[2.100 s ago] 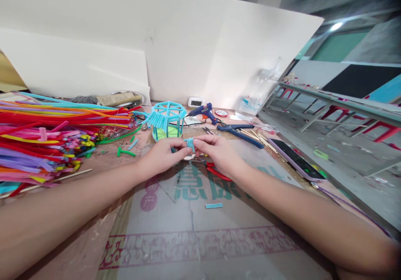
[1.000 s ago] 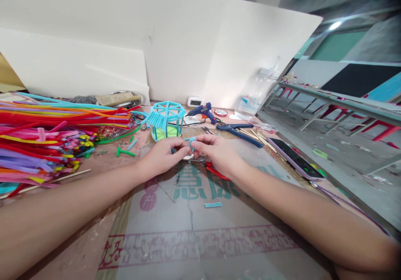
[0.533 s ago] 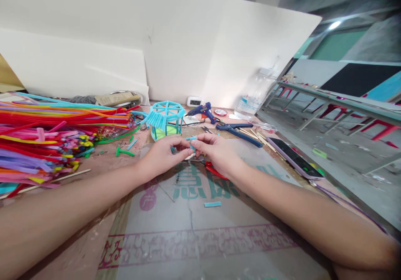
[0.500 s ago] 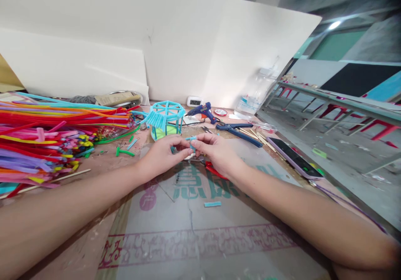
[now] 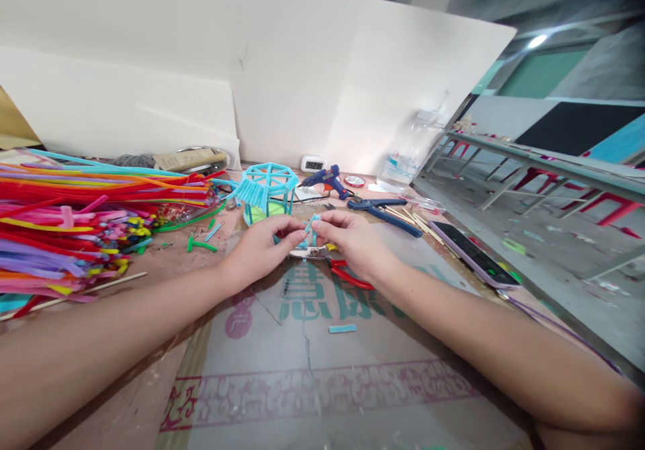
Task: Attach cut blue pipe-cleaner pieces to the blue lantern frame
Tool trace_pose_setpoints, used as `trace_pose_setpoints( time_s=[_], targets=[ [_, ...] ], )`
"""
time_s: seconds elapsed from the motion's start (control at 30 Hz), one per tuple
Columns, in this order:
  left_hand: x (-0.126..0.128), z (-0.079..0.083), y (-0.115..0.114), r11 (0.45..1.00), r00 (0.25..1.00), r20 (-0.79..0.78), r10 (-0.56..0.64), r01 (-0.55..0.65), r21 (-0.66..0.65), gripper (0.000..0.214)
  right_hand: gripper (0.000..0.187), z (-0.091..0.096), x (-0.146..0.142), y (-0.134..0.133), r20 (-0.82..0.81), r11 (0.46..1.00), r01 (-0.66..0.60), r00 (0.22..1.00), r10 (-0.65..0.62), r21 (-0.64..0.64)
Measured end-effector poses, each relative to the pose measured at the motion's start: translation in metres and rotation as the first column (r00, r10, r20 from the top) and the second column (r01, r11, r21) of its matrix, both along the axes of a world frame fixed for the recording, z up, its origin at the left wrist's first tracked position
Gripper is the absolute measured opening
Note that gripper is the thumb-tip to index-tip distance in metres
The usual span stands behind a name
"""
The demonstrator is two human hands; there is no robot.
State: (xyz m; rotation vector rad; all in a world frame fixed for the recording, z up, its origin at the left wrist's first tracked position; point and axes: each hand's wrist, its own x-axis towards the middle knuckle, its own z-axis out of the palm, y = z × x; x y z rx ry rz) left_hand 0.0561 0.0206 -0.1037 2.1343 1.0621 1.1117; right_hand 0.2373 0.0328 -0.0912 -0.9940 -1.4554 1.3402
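Note:
Between my two hands is a small piece made of light blue pipe cleaner (image 5: 313, 223). My left hand (image 5: 267, 243) pinches its left side between thumb and fingers, and my right hand (image 5: 350, 238) pinches it from the right. My fingers partly cover the piece, so its full shape is hidden. Just behind my left hand stands a light blue pipe-cleaner frame (image 5: 271, 176) with a slatted roof section and a green base. Red-handled pliers (image 5: 350, 275) lie under my right hand, their jaws hidden. A short light blue strip (image 5: 342, 328) lies nearer to me.
Colourful pipe cleaners (image 5: 75, 235) are heaped at the left. At the back are a digital clock (image 5: 313, 163), a blue glue gun (image 5: 325, 180) and a plastic bottle (image 5: 406, 151). Blue-handled cutters (image 5: 385, 215), wooden sticks (image 5: 416, 220) and a phone (image 5: 474, 254) lie at the right.
The light blue piece has tilted and shows more between my fingertips. My right hand has shifted slightly, and more of the red pliers and of a white item below shows.

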Motion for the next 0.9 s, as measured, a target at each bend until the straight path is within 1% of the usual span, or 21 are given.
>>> trace_pose_setpoints(
  time_s=[0.1,0.17,0.27,0.37,0.6,0.8,0.9],
  targets=[
    [0.000,0.000,-0.001,0.997,0.999,0.048,0.015,-0.011,-0.075,0.025,0.024,0.002,0.000,-0.001,-0.006,1.000,0.014,1.000,-0.014,-0.009],
    [0.000,0.000,-0.001,0.995,0.997,0.071,0.013,-0.006,-0.098,0.027,0.024,0.002,0.001,-0.001,0.006,1.000,0.016,1.000,-0.016,0.003],
    [0.000,0.001,-0.001,0.995,0.996,0.079,0.043,-0.036,-0.089,0.027,0.023,0.000,0.002,0.001,0.063,0.999,-0.008,0.998,0.005,0.041],
    [-0.001,0.002,-0.001,0.994,0.996,0.055,0.074,-0.069,-0.086,0.024,0.023,-0.003,0.002,0.002,0.089,0.999,-0.026,0.996,0.023,0.043],
    [0.001,0.003,0.000,0.992,0.999,-0.001,0.049,-0.049,-0.113,0.022,0.025,-0.006,-0.002,-0.001,0.022,1.000,-0.002,1.000,0.003,-0.028],
    [0.000,0.003,0.002,0.988,0.998,-0.020,0.059,-0.061,-0.142,0.024,0.024,-0.008,-0.002,0.000,0.006,1.000,-0.004,1.000,0.004,-0.019],
    [-0.001,0.001,0.003,0.986,0.999,-0.030,0.035,-0.039,-0.159,0.026,0.025,-0.009,-0.001,0.000,-0.017,0.999,-0.007,1.000,0.007,-0.035]
  ],
)
